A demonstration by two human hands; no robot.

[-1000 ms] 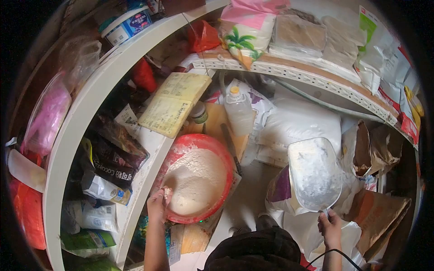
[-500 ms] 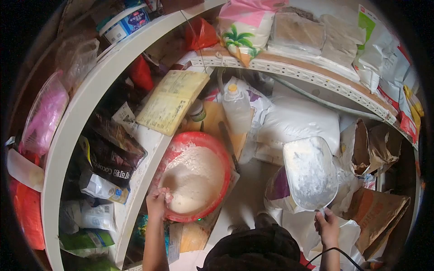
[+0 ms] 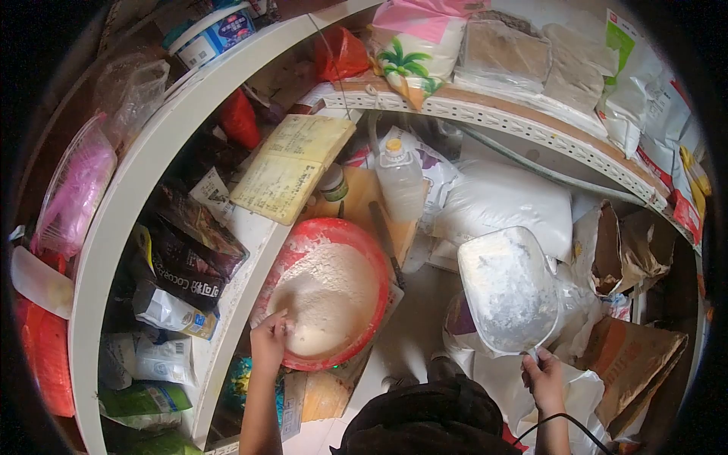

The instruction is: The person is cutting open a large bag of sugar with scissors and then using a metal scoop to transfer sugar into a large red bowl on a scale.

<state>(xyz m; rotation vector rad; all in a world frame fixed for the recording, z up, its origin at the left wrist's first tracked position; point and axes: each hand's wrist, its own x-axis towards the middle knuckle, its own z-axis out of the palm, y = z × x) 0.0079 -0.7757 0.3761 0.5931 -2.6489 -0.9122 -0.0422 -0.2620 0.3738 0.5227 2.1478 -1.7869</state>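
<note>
A red plastic basin point(image 3: 377, 262) holding white flour point(image 3: 337, 277) stands below the left shelf, with a hollow in the flour on its left side. My left hand point(image 3: 268, 339) is closed at the basin's lower left rim, its fingertips bent over the edge. In my right hand point(image 3: 543, 377) is the handle of a big flour scoop point(image 3: 509, 288). The scoop points away from me, its broad pan streaked with white powder. Below it lies an open white plastic bag point(image 3: 580, 390); its contents are hard to make out.
An open notebook point(image 3: 292, 168) lies on the left shelf above the basin. Behind are a yellow-capped plastic jug point(image 3: 399, 178), a small jar point(image 3: 334, 184) and a full white sack point(image 3: 504, 201). Brown paper bags point(image 3: 633, 371) stand right. Packets, including a black cocoa bag point(image 3: 186, 277), fill the left shelf.
The scoop has swung a little to the left, and my right hand has shifted slightly left with it. My left hand has turned slightly at the basin rim.
</note>
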